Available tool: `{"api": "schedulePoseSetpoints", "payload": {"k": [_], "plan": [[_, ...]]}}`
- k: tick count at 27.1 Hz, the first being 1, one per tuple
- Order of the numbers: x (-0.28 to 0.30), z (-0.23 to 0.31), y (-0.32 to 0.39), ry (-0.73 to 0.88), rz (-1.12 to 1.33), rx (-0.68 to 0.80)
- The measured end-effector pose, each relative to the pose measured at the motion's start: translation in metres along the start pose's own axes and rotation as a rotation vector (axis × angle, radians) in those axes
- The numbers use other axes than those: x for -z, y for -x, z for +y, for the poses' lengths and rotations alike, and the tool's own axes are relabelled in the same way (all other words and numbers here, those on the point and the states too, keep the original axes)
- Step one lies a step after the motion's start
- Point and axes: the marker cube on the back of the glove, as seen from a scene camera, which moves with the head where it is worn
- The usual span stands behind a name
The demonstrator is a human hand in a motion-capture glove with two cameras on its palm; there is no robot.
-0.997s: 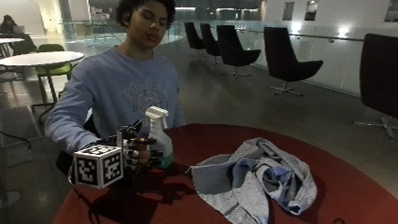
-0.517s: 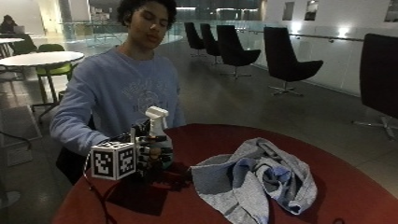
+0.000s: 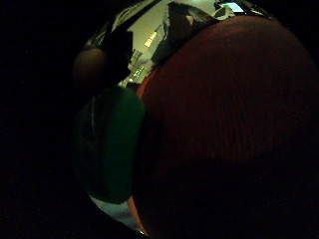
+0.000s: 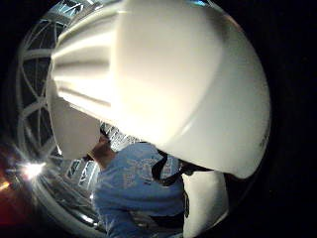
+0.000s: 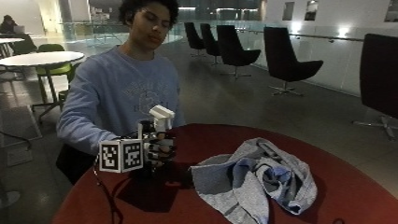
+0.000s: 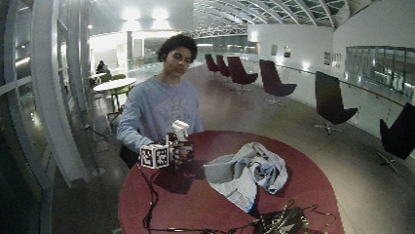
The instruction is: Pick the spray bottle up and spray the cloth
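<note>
Since one second ago the spray bottle (image 5: pixel 159 122) has stayed upright in the gloved right hand (image 5: pixel 159 148), which has shifted slightly along the near-left part of the red table (image 5: pixel 205 200).

Gloved fingers (image 5: pixel 163 150) are curled round the bottle's body, holding it just above or on the tabletop; contact with the table cannot be told. Bottle's long axis is vertical, white trigger head (image 5: pixel 161 113) uppermost; nozzle appears to face toward the cloth (image 5: pixel 261 182), though its exact direction is unclear. From the thumb side, the white head (image 4: pixel 163 84) fills the palm view; from the little finger side, the green body (image 3: pixel 112 144) lies close beside the palm. Contents level cannot be told. Grey-blue cloth lies crumpled on the table, near the bottle but apart from it.
</note>
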Motion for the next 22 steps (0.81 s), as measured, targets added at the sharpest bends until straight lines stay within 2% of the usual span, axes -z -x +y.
{"api": "schedulePoseSetpoints", "payload": {"k": [9, 22], "plan": [[0.002, -0.028, 0.022, -0.004, -0.035, -0.004], [0.019, -0.106, 0.055, 0.231, -0.041, -0.255]]}}
